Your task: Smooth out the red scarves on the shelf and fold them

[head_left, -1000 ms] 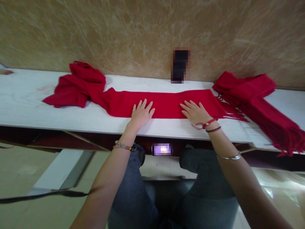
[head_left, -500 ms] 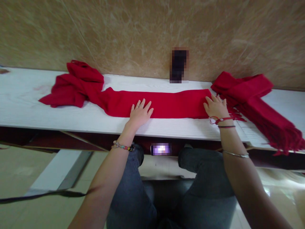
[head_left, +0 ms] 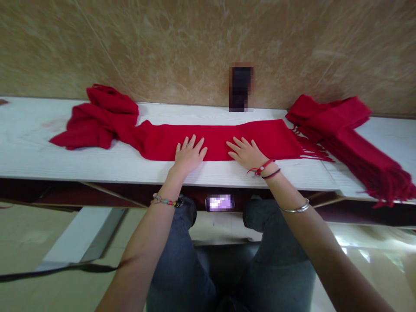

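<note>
A red fringed scarf (head_left: 214, 133) lies along the white tabletop, its middle stretch spread flat and its left end bunched in a crumpled heap. My left hand (head_left: 190, 155) rests on the near edge of the flat stretch, fingers spread. To its right, my right hand (head_left: 246, 152) lies on the same cloth, palm down with fingers apart. Loose fringe shows at the scarf's right end. Beside that end sits a second-looking folded red piece with fringe (head_left: 351, 138); whether it joins the first underneath I cannot tell.
The white tabletop (head_left: 156, 173) is narrow and backs onto a brown marble-patterned wall (head_left: 169, 52). A dark, blurred-out upright object (head_left: 240, 89) stands at the back edge. A lit screen (head_left: 220, 203) shows below the front edge, above my knees. A dark strap (head_left: 65, 269) hangs at lower left.
My right hand has slid left along the scarf, from its fringed right end to the middle. My left hand stays in nearly the same place.
</note>
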A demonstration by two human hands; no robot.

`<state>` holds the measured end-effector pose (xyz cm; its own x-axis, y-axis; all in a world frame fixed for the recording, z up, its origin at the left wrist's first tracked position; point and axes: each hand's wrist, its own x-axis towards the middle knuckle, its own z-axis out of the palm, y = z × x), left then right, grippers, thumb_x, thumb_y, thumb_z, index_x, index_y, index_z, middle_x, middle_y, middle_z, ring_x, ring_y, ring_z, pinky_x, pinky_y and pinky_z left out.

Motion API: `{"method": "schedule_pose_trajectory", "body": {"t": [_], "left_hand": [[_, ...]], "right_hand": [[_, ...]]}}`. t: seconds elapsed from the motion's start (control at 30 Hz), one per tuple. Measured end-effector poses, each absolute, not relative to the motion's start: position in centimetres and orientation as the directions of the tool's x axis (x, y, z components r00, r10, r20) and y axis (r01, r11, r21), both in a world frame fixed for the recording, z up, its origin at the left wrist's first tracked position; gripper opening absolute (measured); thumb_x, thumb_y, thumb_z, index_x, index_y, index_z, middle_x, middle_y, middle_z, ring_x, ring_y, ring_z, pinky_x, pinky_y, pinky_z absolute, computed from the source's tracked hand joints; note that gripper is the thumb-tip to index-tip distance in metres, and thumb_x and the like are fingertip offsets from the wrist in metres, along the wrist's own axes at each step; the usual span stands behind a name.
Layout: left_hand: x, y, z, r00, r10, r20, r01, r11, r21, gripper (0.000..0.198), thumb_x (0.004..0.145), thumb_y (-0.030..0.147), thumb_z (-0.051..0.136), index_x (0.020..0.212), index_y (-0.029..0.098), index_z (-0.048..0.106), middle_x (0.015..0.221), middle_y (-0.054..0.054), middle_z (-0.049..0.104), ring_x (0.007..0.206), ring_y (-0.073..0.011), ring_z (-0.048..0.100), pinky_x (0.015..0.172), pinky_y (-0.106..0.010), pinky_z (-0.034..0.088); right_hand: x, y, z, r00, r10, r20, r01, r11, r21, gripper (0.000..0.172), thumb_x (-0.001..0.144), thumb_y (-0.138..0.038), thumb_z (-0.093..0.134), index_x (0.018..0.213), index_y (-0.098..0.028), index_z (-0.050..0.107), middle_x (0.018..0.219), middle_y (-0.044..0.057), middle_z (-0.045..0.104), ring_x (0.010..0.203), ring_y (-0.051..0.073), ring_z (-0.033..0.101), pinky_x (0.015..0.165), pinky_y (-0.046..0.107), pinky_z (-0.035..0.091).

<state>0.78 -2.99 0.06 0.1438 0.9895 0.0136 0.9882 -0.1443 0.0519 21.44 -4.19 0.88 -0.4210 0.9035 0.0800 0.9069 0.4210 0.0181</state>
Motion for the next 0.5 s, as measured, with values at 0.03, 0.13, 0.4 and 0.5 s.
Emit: {"method": "schedule_pose_trajectory", "body": {"t": [0.03, 0.13, 0.4, 0.5], "left_hand": [[0.8, -3.0, 0.1, 0.141, 0.990, 0.009, 0.989, -0.141, 0.051, 0.054, 0.093, 0.046, 0.017, 0.143, 0.027, 0.025, 0.150, -0.004, 0.021, 0.137, -0.0288, 0.018, 0.108, -0.050, 0.020], [0.7, -3.0, 0.1, 0.136, 0.991, -0.001, 0.989, -0.136, 0.056, 0.054, 0.093, 0.047, 0.017, 0.142, 0.028, 0.025, 0.150, -0.003, 0.020, 0.137, -0.0289, 0.017, 0.108, -0.050, 0.019], [0.8, -3.1, 0.3, 0.137, 0.991, -0.008, 0.989, -0.136, 0.063, 0.054, 0.093, 0.046, 0.018, 0.142, 0.027, 0.026, 0.150, -0.004, 0.019, 0.137, -0.0290, 0.016, 0.109, -0.050, 0.018], [0.8, -3.1, 0.3, 0.136, 0.991, -0.016, 0.989, -0.134, 0.068, 0.054, 0.093, 0.047, 0.017, 0.142, 0.027, 0.026, 0.151, -0.005, 0.019, 0.137, -0.0294, 0.016, 0.108, -0.051, 0.018]], "right_hand": [[22.1, -3.9, 0.7, -0.396, 0.916, 0.062, 0.918, 0.394, 0.042, 0.048, 0.093, -0.036, 0.026, 0.138, -0.021, 0.037, 0.145, 0.010, 0.033, 0.132, 0.031, 0.029, 0.102, 0.058, 0.026], [25.2, -3.1, 0.3, -0.338, 0.938, 0.076, 0.939, 0.332, 0.084, 0.047, 0.093, -0.033, 0.025, 0.136, -0.020, 0.039, 0.144, 0.011, 0.036, 0.132, 0.030, 0.029, 0.102, 0.059, 0.024], [34.2, -2.4, 0.0, -0.054, 0.994, 0.095, 0.997, 0.058, -0.049, 0.052, 0.092, -0.035, 0.021, 0.138, -0.017, 0.036, 0.144, 0.015, 0.034, 0.129, 0.036, 0.032, 0.095, 0.061, 0.034], [35.0, -2.6, 0.7, 0.021, 0.992, 0.128, 0.999, -0.016, -0.040, 0.051, 0.091, -0.033, 0.023, 0.133, -0.013, 0.043, 0.140, 0.018, 0.039, 0.125, 0.037, 0.039, 0.093, 0.062, 0.036]]}}
